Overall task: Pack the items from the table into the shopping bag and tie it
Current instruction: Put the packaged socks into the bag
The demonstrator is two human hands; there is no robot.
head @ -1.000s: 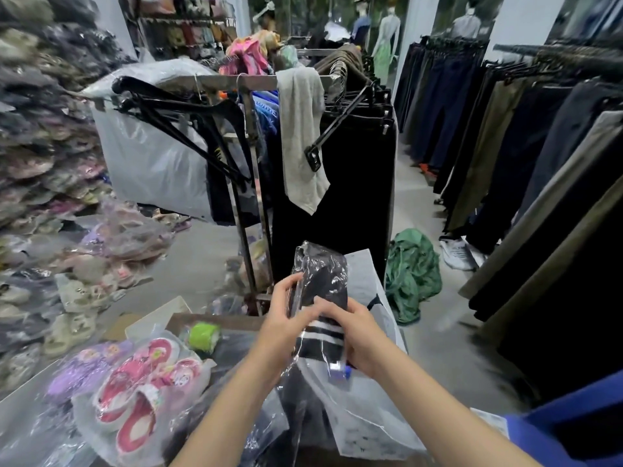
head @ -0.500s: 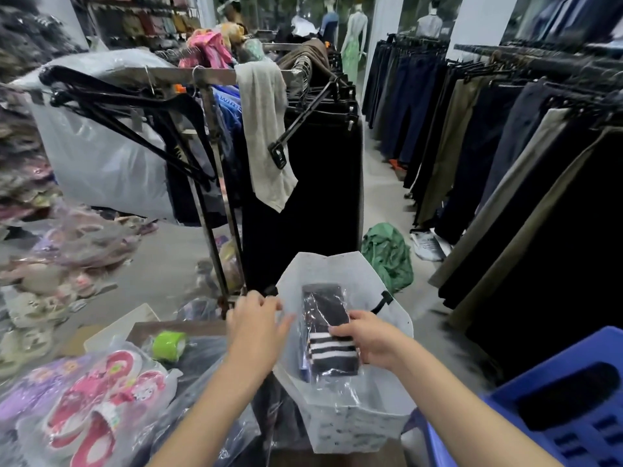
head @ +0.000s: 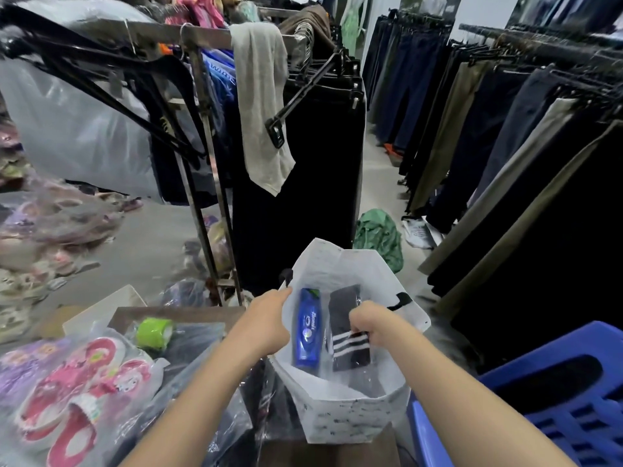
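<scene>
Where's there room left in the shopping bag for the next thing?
Behind the blue bottle and striped socks, along the far wall of the shopping bag. Its near end is crowded, as is the table with slippers and tape roll.

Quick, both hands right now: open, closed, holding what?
Left hand: closed, gripping the shopping bag rim.
Right hand: closed, holding the packaged striped socks inside the bag.

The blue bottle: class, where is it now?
In the head view, the blue bottle sits inside the white shopping bag, on its left side, between the left hand on the rim and the striped socks.
</scene>
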